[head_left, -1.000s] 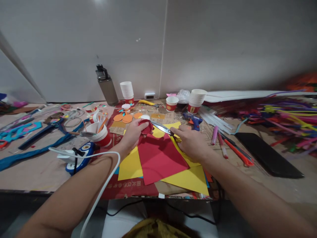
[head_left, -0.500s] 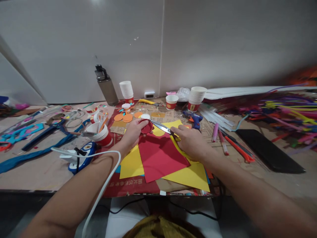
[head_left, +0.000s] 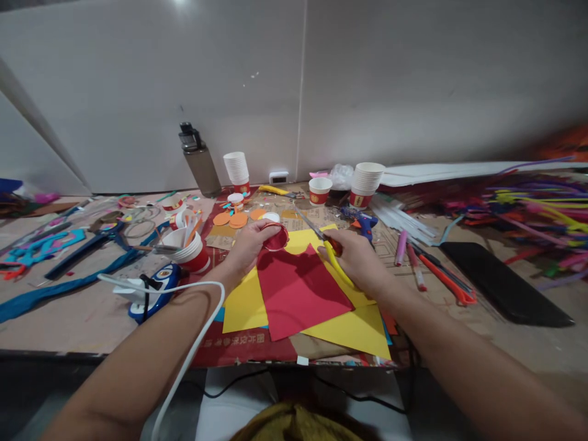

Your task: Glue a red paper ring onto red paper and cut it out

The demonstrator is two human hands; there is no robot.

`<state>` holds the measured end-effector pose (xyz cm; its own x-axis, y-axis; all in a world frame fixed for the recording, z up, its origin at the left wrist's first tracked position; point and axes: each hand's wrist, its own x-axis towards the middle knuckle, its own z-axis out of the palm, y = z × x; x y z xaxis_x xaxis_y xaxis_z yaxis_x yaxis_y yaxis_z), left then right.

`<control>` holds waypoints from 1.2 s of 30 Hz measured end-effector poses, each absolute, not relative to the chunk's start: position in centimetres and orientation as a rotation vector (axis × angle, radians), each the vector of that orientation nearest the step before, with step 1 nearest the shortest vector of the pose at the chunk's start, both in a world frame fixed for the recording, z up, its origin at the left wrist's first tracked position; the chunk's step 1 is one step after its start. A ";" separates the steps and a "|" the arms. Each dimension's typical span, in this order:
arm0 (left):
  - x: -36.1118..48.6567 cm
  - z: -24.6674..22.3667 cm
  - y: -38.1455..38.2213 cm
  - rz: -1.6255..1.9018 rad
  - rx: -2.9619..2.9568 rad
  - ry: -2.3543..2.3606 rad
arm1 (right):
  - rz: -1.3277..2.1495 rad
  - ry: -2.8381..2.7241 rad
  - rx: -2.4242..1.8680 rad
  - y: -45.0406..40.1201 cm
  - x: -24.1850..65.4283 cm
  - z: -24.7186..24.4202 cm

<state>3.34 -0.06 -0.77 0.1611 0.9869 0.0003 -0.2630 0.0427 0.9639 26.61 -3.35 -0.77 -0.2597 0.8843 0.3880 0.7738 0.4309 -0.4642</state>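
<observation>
Between the thumb and fingers of my left hand (head_left: 250,245) is a small round red cup-like piece (head_left: 277,237), its rim turned up. My right hand (head_left: 356,256) grips yellow-handled scissors (head_left: 332,252), with the blades pointing up and left, apart from the red piece. Below both hands lies a sheet of red paper (head_left: 301,294) with a notched upper edge. Sheets of yellow paper (head_left: 351,331) stick out from under it. Several orange paper discs (head_left: 238,220) lie just beyond my left hand.
Behind stand stacks of paper cups (head_left: 366,184), a single cup (head_left: 320,191) and a bottle (head_left: 201,162). A blue glue gun (head_left: 365,223) and a black phone (head_left: 504,283) are at right. Cups with tools (head_left: 195,256) stand left, and a white cable (head_left: 189,352) crosses my left forearm.
The scissor blades have drawn away from the red piece and now point more upward. My left hand has tilted the red piece slightly.
</observation>
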 end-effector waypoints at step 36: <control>3.7 -1.4 -0.4 1.300 1.487 1.145 | 1.354 -1.584 -1.062 -6.2 25.3 2.6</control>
<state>3.69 -0.44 -1.43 0.0480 0.9711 0.2338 0.1094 -0.2378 0.9651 25.34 -6.19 2.63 -0.3457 0.9374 0.0417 0.1048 0.0827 -0.9910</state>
